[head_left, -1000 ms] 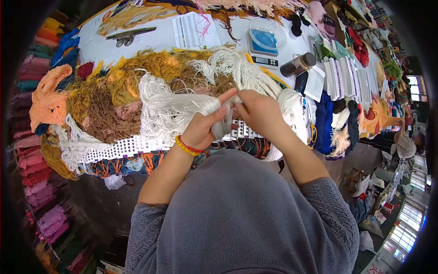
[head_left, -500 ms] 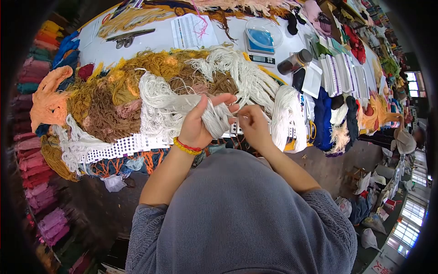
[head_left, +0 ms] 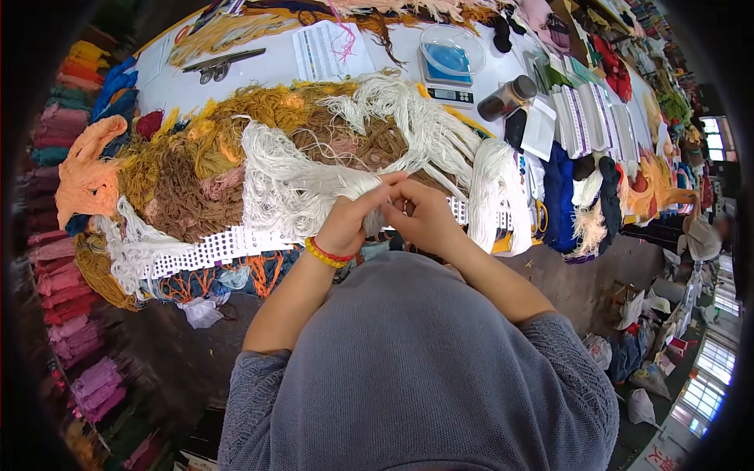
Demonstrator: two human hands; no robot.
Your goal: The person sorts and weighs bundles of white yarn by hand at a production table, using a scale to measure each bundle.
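My left hand [head_left: 352,217], with a red and yellow bracelet at the wrist, grips a thick hank of white yarn [head_left: 292,184] that trails left over the pile. My right hand [head_left: 422,213] meets it from the right, fingers pinched on white strands at the end of the same hank. Both hands hover over a long white perforated card strip [head_left: 212,250] that lies along the near edge of the table. Under and behind the white hank lies a heap of brown and mustard yarn [head_left: 196,177].
A digital scale with a blue-bottomed clear bowl [head_left: 449,67] stands at the back, beside a dark jar [head_left: 504,100], a printed sheet [head_left: 322,51] and scissors [head_left: 220,63]. Sample cards [head_left: 585,122] and more coloured yarn fill the right. Yarn shelves [head_left: 59,259] line the left.
My hands came together again after the left palm had opened upward with the hank; both now sit slightly lower and closer, the right hand pinching strands against the left.
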